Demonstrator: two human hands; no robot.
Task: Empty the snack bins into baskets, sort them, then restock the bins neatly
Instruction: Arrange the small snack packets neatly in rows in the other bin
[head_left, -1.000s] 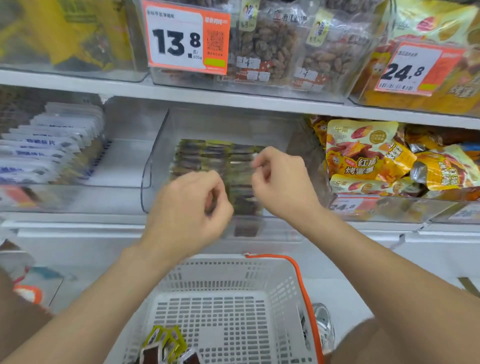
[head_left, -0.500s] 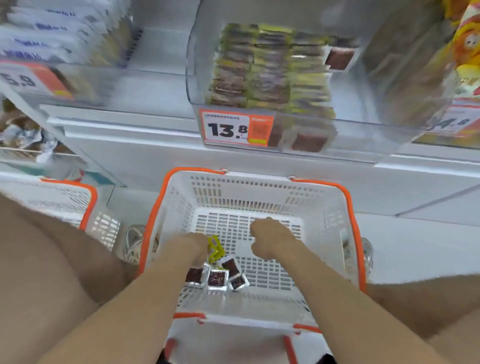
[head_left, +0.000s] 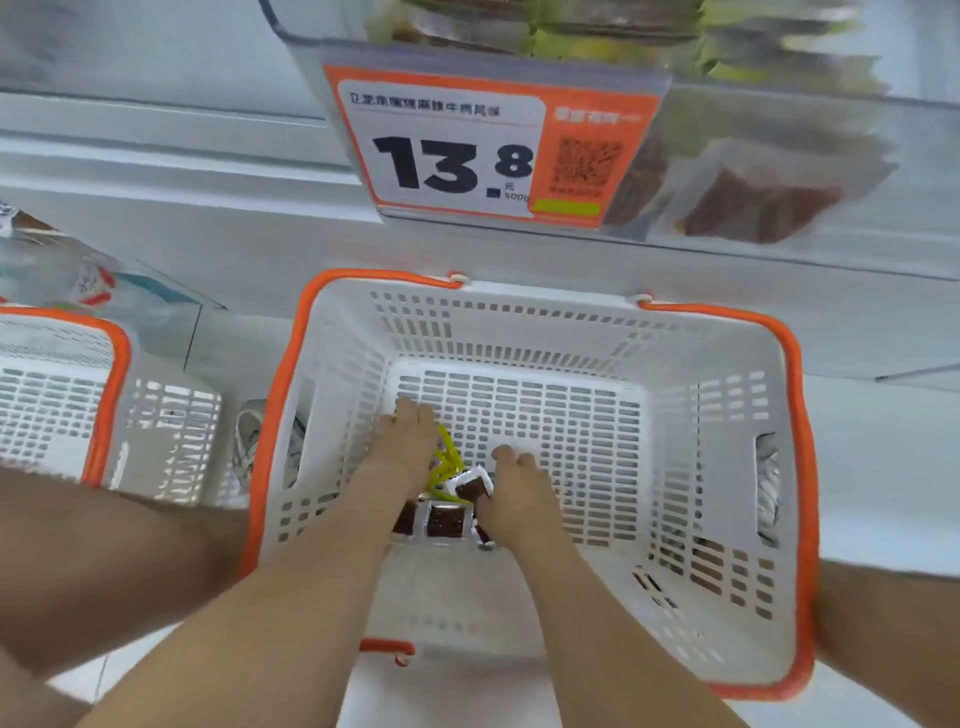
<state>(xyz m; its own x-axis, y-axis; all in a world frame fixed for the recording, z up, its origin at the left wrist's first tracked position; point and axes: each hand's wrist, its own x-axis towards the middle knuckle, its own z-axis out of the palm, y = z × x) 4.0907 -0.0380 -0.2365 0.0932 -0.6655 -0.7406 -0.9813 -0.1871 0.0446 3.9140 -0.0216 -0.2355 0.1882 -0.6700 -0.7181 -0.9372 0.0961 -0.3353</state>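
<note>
basket (head_left: 798, 441) holds snack packets (head_left: 445, 520); left hand (head_left: 409, 444) above, fingers (head_left: 414, 413) loose; right hand (head_left: 515, 491) grip unclear.

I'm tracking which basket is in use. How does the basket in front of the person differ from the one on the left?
The front basket shows almost whole; the left basket is cut by the frame edge. The front basket holds snack packets, with the left hand and right hand inside it; the left basket's visible part shows neither packets nor hands. Both are white slotted plastic with orange rims.
</note>
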